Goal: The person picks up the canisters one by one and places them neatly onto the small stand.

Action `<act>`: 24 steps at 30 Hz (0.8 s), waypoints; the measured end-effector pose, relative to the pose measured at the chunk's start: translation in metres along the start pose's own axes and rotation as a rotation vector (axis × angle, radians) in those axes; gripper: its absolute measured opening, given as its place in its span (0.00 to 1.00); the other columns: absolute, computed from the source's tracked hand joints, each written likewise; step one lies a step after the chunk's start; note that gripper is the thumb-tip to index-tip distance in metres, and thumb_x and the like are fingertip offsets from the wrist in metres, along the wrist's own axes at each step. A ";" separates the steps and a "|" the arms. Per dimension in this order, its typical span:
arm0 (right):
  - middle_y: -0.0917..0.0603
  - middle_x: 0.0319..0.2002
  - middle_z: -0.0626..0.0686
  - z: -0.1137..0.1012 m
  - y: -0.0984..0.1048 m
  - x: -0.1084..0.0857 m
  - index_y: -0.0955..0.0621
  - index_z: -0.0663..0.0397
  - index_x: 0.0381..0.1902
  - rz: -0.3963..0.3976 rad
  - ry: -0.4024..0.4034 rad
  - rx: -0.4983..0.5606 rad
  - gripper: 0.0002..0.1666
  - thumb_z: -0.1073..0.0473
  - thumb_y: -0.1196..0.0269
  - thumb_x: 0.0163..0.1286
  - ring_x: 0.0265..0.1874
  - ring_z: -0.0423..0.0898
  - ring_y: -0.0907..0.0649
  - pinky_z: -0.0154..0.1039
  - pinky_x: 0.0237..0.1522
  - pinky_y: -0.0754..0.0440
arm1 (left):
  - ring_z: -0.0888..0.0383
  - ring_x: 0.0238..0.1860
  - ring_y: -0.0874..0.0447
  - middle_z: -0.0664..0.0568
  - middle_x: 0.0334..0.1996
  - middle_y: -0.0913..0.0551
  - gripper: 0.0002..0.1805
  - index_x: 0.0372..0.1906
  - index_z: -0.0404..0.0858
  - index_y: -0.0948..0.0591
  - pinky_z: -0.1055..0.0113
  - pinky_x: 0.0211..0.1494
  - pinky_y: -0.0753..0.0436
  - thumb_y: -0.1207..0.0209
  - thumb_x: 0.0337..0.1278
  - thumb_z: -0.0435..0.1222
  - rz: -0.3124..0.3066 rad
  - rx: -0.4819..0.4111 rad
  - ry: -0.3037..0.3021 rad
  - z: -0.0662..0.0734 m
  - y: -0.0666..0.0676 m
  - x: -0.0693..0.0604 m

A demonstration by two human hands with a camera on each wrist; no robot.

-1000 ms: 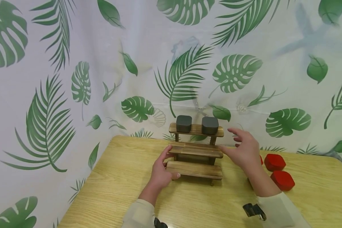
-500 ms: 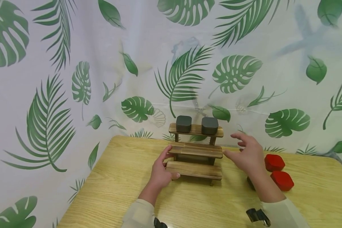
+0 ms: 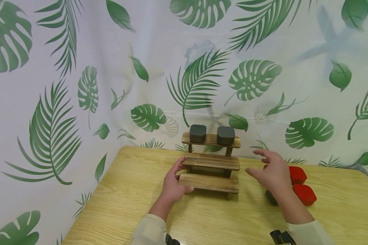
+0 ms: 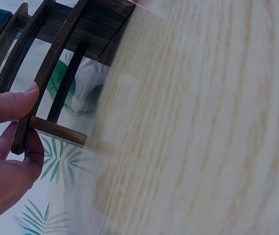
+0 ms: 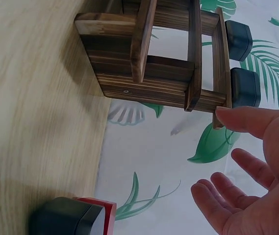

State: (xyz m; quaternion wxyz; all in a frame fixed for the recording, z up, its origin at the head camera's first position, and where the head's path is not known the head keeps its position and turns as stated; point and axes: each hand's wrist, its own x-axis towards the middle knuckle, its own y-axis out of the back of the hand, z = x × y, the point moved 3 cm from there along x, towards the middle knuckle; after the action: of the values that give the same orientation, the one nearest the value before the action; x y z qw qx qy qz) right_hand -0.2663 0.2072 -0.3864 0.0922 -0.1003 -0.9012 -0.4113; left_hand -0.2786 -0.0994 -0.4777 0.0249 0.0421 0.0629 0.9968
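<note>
A three-tier wooden display stand [image 3: 211,182] rests on the table, its steps rising toward the back. Two dark grey rounded blocks [image 3: 197,133] sit apart on its top tier. My left hand [image 3: 173,185] grips the stand's left end by the lower tiers; in the left wrist view its thumb [image 4: 16,104] and fingers pinch a shelf's end. To the right of the stand, my right hand [image 3: 273,173] holds nothing, fingers spread and thumb toward the stand. In the right wrist view the thumb overlaps the top shelf's end [image 5: 221,73]; contact there cannot be told from that angle.
Two red rounded blocks [image 3: 305,195] lie on the table right of the stand, partly behind my right forearm. A dark block [image 3: 271,198] peeks out beside that forearm. A leaf-printed cloth [image 3: 257,37] hangs behind the wooden table [image 3: 119,200].
My right hand has moved away from the stand's right end, to the right and slightly down in the view. The left hand and stand stay in place.
</note>
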 end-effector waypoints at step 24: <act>0.23 0.56 0.71 0.025 0.005 -0.013 0.23 0.60 0.63 -0.076 -0.022 -0.045 0.39 0.54 0.24 0.55 0.51 0.69 0.24 0.64 0.45 0.23 | 0.35 0.51 0.30 0.37 0.62 0.26 0.58 0.75 0.45 0.34 0.58 0.39 0.20 0.32 0.32 0.10 -0.010 0.006 -0.009 0.026 0.000 -0.011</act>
State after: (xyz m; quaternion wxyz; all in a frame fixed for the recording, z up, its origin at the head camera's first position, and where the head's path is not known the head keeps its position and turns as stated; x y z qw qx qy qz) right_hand -0.2548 0.2282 -0.4022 0.0645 -0.0727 -0.8959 -0.4336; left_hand -0.2651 -0.0970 -0.4526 0.0300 0.0461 0.0663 0.9963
